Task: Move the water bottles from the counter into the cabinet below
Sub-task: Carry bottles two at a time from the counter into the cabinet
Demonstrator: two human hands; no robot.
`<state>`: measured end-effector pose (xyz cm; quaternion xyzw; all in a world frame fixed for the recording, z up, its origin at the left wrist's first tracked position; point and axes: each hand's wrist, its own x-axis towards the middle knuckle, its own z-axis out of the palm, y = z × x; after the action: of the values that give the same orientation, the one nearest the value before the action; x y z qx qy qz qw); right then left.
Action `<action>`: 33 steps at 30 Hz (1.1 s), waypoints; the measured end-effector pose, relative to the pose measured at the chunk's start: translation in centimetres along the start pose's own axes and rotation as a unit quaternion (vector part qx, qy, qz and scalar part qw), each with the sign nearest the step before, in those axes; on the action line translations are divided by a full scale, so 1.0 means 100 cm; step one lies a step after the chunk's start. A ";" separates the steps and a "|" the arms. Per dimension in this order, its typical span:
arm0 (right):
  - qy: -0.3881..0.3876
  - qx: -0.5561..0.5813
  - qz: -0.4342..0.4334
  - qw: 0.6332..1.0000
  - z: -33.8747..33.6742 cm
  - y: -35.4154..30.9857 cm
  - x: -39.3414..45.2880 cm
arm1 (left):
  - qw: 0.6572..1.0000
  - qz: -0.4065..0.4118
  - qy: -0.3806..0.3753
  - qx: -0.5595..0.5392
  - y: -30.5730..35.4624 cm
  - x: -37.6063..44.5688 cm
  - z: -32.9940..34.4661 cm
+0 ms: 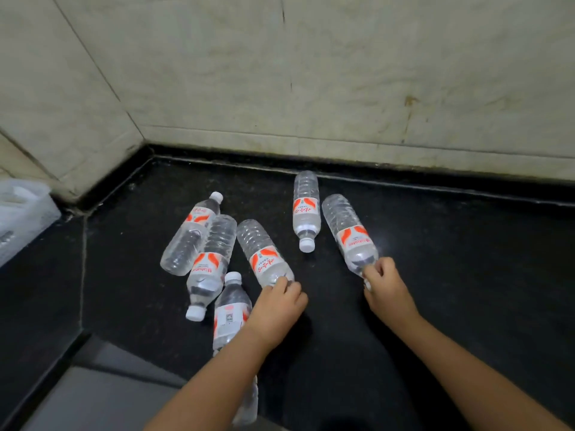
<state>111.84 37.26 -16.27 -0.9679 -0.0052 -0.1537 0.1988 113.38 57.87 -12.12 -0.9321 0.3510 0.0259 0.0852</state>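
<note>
The left hand (277, 306) curls its fingers around the neck end of one water bottle (263, 251). The hand hides the cap of that bottle. The right hand (384, 286) is wrapped around the neck end of another bottle (348, 231), and its cap is hidden too. Both held bottles lie on their sides on the black desk (451, 259), with their bottoms pointing toward the wall (311, 73).

Four more bottles lie on the desk. One near the wall (306, 206) lies between the two held bottles, apart from both, and its white cap points toward the person. On the left, a far bottle (191, 234) and a second bottle (211, 262) lie side by side, touching. A near bottle (231, 312) goes under the left arm, so its lower part is mostly hidden and looks blurry at the desk edge.

The words on the red and white labels are too small to read. Something white (21, 209) sits at the far left, cut off by the picture edge, and it is hard to tell what it is. The cabinet under the desk cannot be seen clearly.
</note>
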 end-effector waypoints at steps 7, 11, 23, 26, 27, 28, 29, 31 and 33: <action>0.029 -0.047 -0.089 0.994 -0.076 -0.035 -0.042 | 0.993 0.033 0.099 0.049 0.000 -0.045 -0.051; 0.055 -0.020 -0.023 0.998 -0.133 -0.072 -0.087 | 0.984 -0.030 0.177 -0.010 0.026 -0.097 -0.096; -0.170 -0.022 0.176 0.969 -0.257 -0.209 -0.285 | 0.957 -0.092 0.041 -0.271 0.122 -0.303 -0.143; -0.221 -0.040 0.140 0.964 -0.265 -0.233 -0.321 | 0.942 -0.067 -0.035 -0.328 0.125 -0.340 -0.144; -0.238 -0.054 0.126 0.962 -0.262 -0.238 -0.330 | 0.937 -0.062 -0.059 -0.339 0.125 -0.350 -0.140; -0.250 -0.071 0.110 0.959 -0.256 -0.241 -0.337 | 0.933 -0.057 -0.078 -0.346 0.126 -0.357 -0.134; -0.261 -0.086 0.092 0.957 -0.249 -0.243 -0.342 | 0.931 -0.054 -0.096 -0.348 0.127 -0.363 -0.126; -0.280 -0.087 0.075 0.953 -0.229 -0.244 -0.348 | 0.939 -0.051 -0.121 -0.319 0.130 -0.367 -0.106; -0.306 -0.073 0.073 0.946 -0.203 -0.239 -0.349 | 0.948 -0.055 -0.125 -0.289 0.132 -0.363 -0.083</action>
<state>70.91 53.23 0.23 -0.9779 0.0163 0.1652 0.1273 77.28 70.25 -1.85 -0.9238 0.2635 0.2382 -0.1433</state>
